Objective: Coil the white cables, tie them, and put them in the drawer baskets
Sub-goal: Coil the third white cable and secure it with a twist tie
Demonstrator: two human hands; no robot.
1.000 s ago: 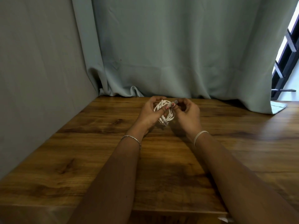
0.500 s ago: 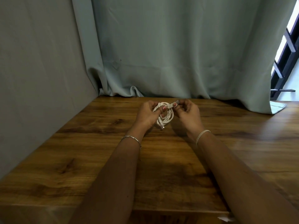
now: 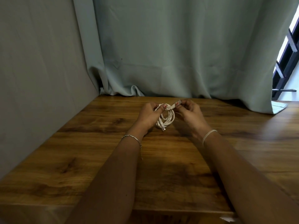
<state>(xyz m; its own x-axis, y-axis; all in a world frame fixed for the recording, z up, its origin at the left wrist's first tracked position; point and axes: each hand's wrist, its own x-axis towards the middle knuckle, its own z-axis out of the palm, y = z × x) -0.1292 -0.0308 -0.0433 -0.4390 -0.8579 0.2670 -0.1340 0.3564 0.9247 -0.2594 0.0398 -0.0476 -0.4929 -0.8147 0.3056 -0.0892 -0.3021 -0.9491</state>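
A coiled white cable (image 3: 170, 118) hangs between my hands above the wooden table (image 3: 161, 167). My left hand (image 3: 148, 118) grips the coil at its top left, thumb across the loops. My right hand (image 3: 190, 113) pinches the cable's free end by its plug (image 3: 175, 105), pulled out to the right of the coil. The other plug (image 3: 162, 125) dangles at the coil's bottom, just above the tabletop. No drawer or basket is in view.
A grey-green curtain (image 3: 178, 54) hangs along the table's far edge and a grey wall (image 3: 40, 78) closes the left side. A black-framed window (image 3: 288, 54) shows at the far right. A thin white band (image 3: 208, 135) circles my right wrist.
My right hand has drawn the plug end out of the coil and moved it up and right. The coil now hangs looser from my left hand.
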